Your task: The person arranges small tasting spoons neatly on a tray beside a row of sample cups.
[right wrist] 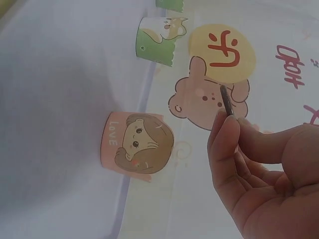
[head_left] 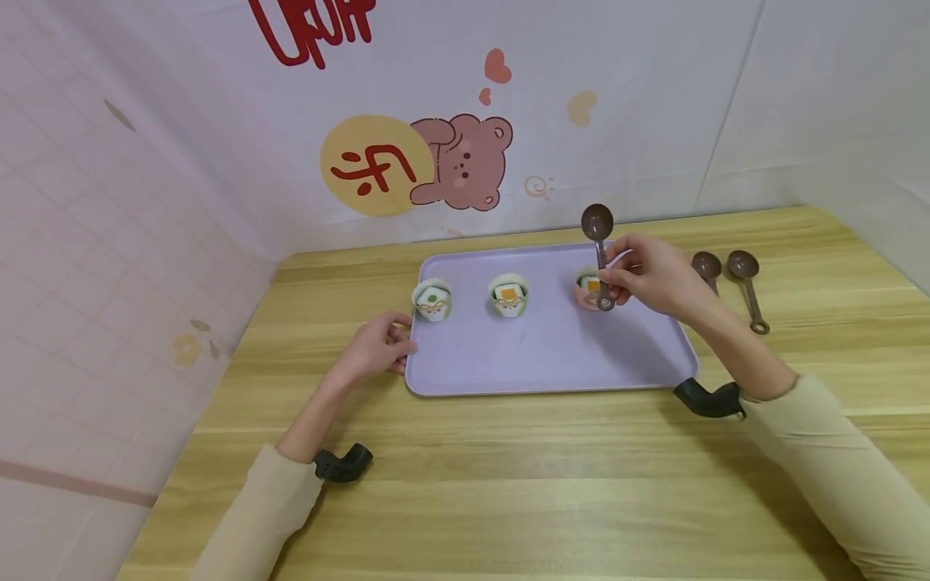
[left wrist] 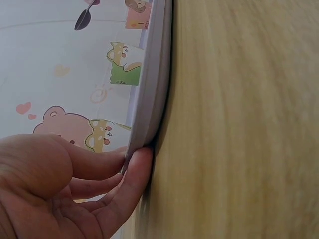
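My right hand pinches the handle of a brown measuring spoon, holding it bowl up above the right part of a lavender tray. Just behind the handle stands a pink paper cup, partly covered in the head view; its printed girl's face shows in the right wrist view. At the tray's left edge, my left hand grips the rim between thumb and fingers. Close to that hand is a cup with a green-dotted white piece; a middle cup holds a white piece with an orange square.
Two more brown measuring spoons, one partly behind my right wrist and one in full view, lie right of the tray on the wooden table. A wall sheet with a printed bear rises behind the table.
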{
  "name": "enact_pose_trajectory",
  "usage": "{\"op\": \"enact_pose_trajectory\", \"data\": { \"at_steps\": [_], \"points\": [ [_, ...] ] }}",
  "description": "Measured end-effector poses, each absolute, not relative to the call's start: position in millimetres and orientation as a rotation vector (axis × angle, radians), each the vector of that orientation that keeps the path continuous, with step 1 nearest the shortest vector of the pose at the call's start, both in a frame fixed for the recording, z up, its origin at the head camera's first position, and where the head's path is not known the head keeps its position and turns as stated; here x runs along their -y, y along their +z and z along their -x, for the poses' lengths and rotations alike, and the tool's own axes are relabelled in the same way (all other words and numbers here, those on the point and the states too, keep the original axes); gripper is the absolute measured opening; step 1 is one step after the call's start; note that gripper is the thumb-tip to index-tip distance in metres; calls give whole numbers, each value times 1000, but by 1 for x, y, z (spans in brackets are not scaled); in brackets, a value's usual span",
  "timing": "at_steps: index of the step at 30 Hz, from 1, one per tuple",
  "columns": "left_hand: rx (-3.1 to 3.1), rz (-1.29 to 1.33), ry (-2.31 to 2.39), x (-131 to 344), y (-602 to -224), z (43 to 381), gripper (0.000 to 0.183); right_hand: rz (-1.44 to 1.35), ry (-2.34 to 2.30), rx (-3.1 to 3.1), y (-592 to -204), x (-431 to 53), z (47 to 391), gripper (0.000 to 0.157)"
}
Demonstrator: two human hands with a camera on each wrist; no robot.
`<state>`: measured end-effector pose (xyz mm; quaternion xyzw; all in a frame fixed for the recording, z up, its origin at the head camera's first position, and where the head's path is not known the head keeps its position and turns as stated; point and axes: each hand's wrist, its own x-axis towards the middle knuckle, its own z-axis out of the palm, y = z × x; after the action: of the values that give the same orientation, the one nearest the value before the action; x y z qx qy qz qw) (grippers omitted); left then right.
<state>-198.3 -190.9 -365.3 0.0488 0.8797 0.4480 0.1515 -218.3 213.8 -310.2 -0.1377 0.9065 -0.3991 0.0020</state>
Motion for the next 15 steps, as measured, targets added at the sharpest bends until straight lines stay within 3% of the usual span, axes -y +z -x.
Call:
{"op": "enact_pose_trajectory", "data": {
  "at_steps": [15],
  "points": [
    [-2514, -136, 1279, 191, -364, 199, 42, 464, -1152, -2879, -308, -198, 220, 25]
  ]
}}
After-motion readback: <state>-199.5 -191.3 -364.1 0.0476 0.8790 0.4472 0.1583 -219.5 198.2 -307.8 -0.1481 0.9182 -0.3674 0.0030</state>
